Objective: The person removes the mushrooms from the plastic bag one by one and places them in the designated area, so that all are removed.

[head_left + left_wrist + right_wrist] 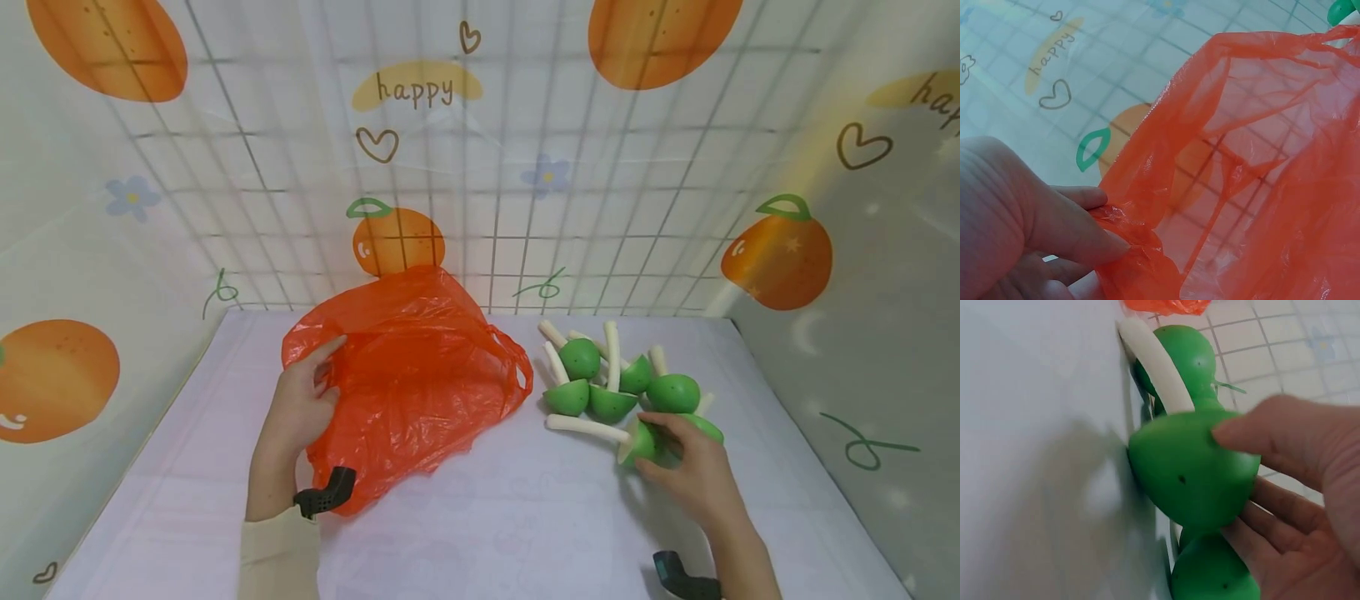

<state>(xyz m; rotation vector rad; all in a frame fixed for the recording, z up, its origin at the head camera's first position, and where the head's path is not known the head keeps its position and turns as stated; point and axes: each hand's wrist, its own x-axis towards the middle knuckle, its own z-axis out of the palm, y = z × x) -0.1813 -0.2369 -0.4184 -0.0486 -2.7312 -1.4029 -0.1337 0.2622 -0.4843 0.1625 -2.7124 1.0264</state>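
My left hand (298, 408) pinches the left edge of a thin red plastic bag (420, 375), thumb against the film in the left wrist view. The bag's mouth gapes there, and a loop handle shows on its right side. On the right, my right hand (693, 467) holds a toy mushroom by its green cap (1194, 469), thumb on one side and fingers on the other. Its pale stem (585, 427) points left toward the bag. Just behind it, several more green-capped mushrooms (612, 402) lie in a cluster, stems pointing various ways.
A white-covered table (525, 533) carries everything. Behind it rises a wire grid (517, 242) covered by a translucent sheet printed with oranges, and similar printed sheets stand along both sides. Each wrist wears a black device (327, 492).
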